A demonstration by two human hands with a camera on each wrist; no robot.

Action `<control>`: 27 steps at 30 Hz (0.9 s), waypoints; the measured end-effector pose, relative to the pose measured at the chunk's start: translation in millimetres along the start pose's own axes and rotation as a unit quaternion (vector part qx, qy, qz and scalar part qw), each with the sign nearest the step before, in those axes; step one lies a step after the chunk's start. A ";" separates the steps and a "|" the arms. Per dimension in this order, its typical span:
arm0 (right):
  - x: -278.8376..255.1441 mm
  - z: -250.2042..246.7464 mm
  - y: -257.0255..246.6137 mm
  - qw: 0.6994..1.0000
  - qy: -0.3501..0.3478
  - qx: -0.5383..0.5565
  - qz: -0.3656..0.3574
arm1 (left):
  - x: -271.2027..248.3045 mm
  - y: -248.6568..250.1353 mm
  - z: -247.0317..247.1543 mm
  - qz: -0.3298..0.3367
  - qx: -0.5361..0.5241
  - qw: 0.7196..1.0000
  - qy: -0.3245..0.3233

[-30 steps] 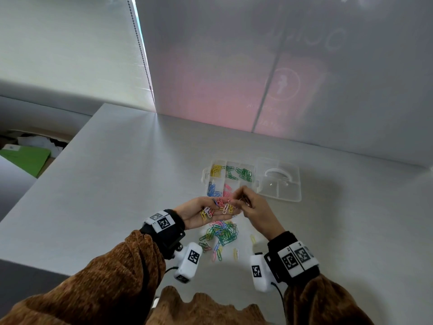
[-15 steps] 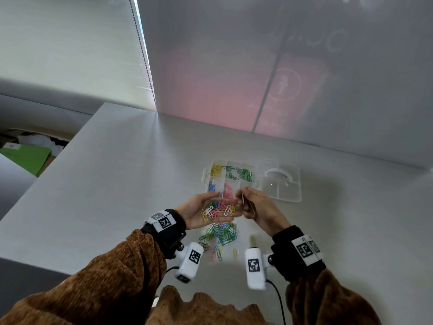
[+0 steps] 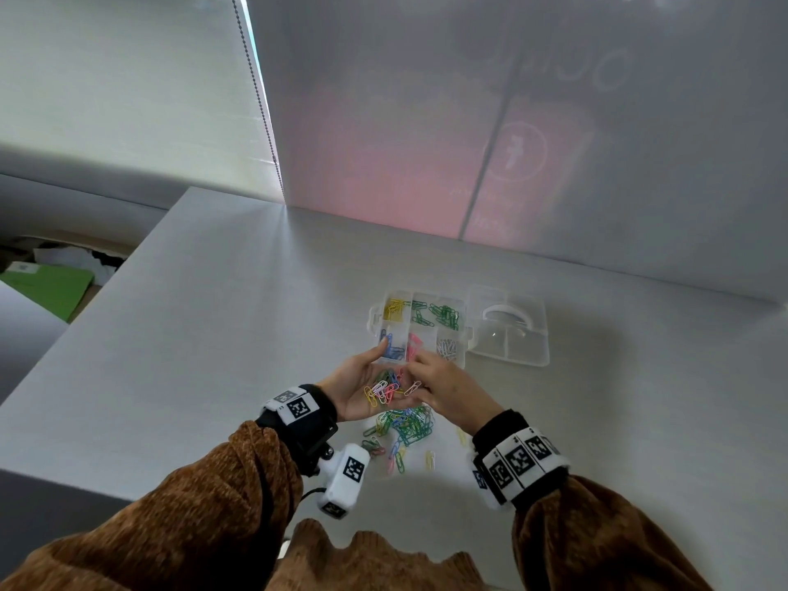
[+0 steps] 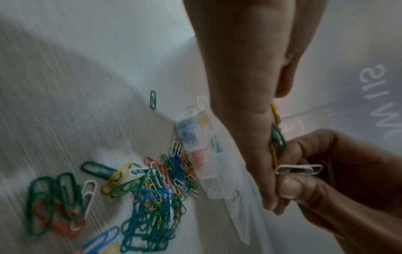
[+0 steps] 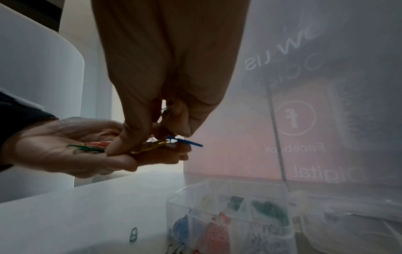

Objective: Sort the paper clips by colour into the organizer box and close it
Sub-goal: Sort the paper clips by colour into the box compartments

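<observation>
The clear organizer box (image 3: pixel 465 334) lies open on the table, its lid (image 3: pixel 509 334) folded out to the right. Its compartments hold yellow, green, blue, pink and white clips apart. My left hand (image 3: pixel 362 383) hovers palm up just in front of the box and carries a handful of mixed paper clips (image 3: pixel 383 391). My right hand (image 3: pixel 426 377) reaches into that palm from the right. In the left wrist view its thumb and forefinger pinch a white paper clip (image 4: pixel 298 169). A loose pile of mixed clips (image 3: pixel 405 428) lies on the table under both hands.
The grey table (image 3: pixel 213 356) ends at a left edge with a green folder (image 3: pixel 47 287) lying below it. A translucent wall (image 3: pixel 511 142) stands behind the box. One green clip (image 4: pixel 153 99) lies alone to the left of the box.
My right hand has turned and brought its fingertips down onto the clips in my left palm. The left hand has stayed in about the same place in front of the box.
</observation>
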State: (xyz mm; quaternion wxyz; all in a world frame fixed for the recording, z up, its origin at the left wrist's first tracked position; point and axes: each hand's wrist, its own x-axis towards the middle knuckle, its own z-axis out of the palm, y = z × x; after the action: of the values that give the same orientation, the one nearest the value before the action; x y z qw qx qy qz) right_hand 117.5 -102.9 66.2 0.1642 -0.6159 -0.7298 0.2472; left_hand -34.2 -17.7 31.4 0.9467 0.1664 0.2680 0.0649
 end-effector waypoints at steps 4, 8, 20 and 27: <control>1.4 4.2 2.0 1.000 -0.011 -0.024 -0.016 | -0.7 -0.9 -3.8 0.004 -0.007 1.000 -0.010; 4.8 1.3 -1.0 0.987 0.037 0.158 -0.004 | -1.4 0.4 -5.5 -0.010 -0.009 1.000 -0.023; 8.3 -11.2 46.4 0.536 0.105 0.783 0.297 | -2.0 2.7 -23.1 -0.035 0.028 0.998 -0.034; 15.8 -12.6 59.1 0.481 0.208 0.770 0.365 | -1.7 4.9 -29.0 -0.030 0.017 0.999 -0.010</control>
State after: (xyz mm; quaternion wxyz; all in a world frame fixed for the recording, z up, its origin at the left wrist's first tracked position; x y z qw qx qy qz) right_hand 169.7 -78.4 42.2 0.6146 -0.4874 0.0982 0.6125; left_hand -51.1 -5.3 10.7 0.9478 0.1748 0.2648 0.0308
